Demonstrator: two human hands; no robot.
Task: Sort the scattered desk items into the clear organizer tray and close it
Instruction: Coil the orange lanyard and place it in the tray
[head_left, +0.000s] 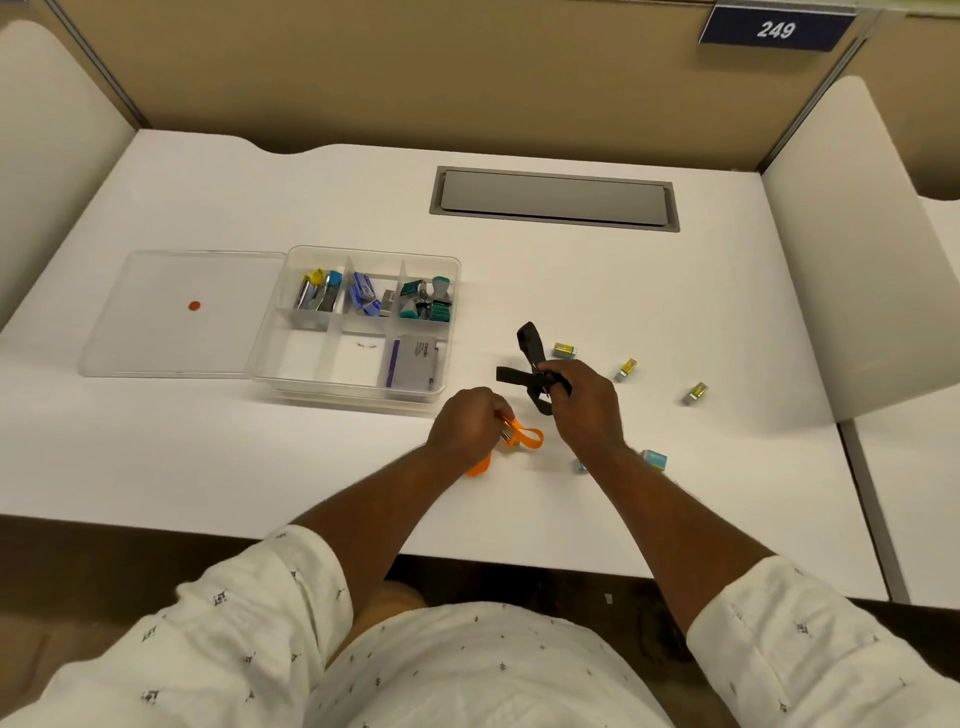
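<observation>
The clear organizer tray (270, 358) sits left of centre on the white desk, its compartments holding staplers, staple boxes, stamps and a grey card pack (413, 361). Its clear lid (171, 312) lies flat to the left, marked with a red dot. My right hand (582, 405) is lifted just above the desk, closed on a black strap (530, 343). My left hand (470, 426) rests on the desk, gripping an orange strap (530, 439) with a metal clip. Three small yellow boxes (564, 350) (627, 368) (695, 393) lie to the right. A teal box (654, 460) lies by my right forearm.
A grey cable hatch (553, 197) is set into the desk at the back. Beige partition walls enclose the desk, with white side panels (852, 249) left and right. A number plate (776, 28) hangs at the top right. The desk's front edge runs just below my forearms.
</observation>
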